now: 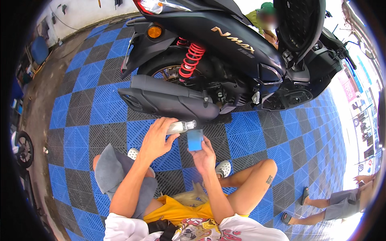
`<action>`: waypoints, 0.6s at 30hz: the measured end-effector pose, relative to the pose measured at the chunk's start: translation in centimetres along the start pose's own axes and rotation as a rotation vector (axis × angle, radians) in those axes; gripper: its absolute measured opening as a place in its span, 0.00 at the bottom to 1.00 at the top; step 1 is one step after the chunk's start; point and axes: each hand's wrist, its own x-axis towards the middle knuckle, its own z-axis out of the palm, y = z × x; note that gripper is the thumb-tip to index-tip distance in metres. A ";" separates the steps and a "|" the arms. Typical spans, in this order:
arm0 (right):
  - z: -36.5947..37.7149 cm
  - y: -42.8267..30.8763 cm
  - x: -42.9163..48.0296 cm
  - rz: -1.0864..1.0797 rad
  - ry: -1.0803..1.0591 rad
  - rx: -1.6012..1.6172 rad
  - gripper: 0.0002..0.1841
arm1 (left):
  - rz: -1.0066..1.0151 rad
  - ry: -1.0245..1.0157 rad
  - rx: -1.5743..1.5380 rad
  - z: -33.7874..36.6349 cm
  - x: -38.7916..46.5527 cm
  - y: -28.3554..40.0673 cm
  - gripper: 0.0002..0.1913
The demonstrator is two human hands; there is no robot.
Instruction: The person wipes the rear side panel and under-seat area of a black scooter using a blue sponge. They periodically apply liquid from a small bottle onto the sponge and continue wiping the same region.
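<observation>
My left hand (159,137) grips a small clear bottle (178,127), tilted on its side with its threaded neck uncapped and pointing right. Just below and right of the neck, my right hand (205,155) holds a blue sponge applicator block (195,140) between thumb and fingers; its upper part looks darker. Bottle neck and block are close; whether they touch cannot be told. A grey cloth (111,170) drapes over my left knee. In front of me stands a black scooter with its exhaust muffler cover (181,102) nearest my hands and a red rear shock spring (192,58).
Blue and black grid tiles (108,102) cover the floor. The scooter's seat (298,24) is raised. A person in a green cap (267,5) is behind the scooter; another person's legs (324,209) are at the lower right. A motorcycle wheel (24,149) shows far left.
</observation>
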 end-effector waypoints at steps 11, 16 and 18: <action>-0.7 0.8 0.3 0.073 -0.087 0.031 0.25 | 0.119 0.000 0.255 -0.6 -0.4 -0.9 0.25; -0.9 1.3 0.3 0.132 -0.045 -0.002 0.18 | 0.161 -0.034 0.335 -0.3 -0.7 -1.5 0.24; -0.9 1.5 0.3 0.133 -0.056 0.007 0.16 | 0.204 -0.038 0.384 0.0 -0.6 -1.6 0.24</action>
